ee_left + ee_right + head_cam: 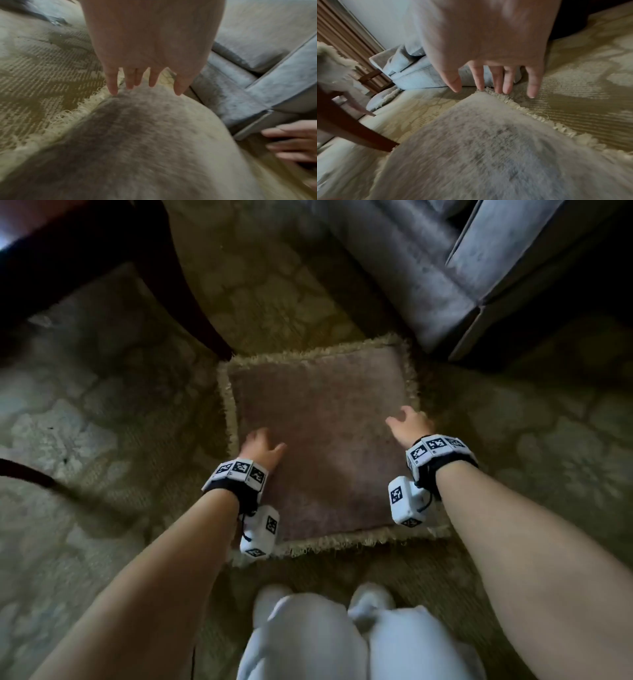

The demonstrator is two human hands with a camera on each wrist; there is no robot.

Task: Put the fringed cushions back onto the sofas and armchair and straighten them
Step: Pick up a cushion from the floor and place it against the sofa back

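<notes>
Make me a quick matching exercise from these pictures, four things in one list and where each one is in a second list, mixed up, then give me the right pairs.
Column one:
1. fringed cushion
2. left hand
3. right hand
4. grey sofa

Column two:
A. open, over the cushion's right edge
B. flat on the patterned carpet
C. beyond the cushion, to the right in the head view
D. open, over the cushion's left part

Pairs: 1-B, 2-D, 3-A, 4-C
</notes>
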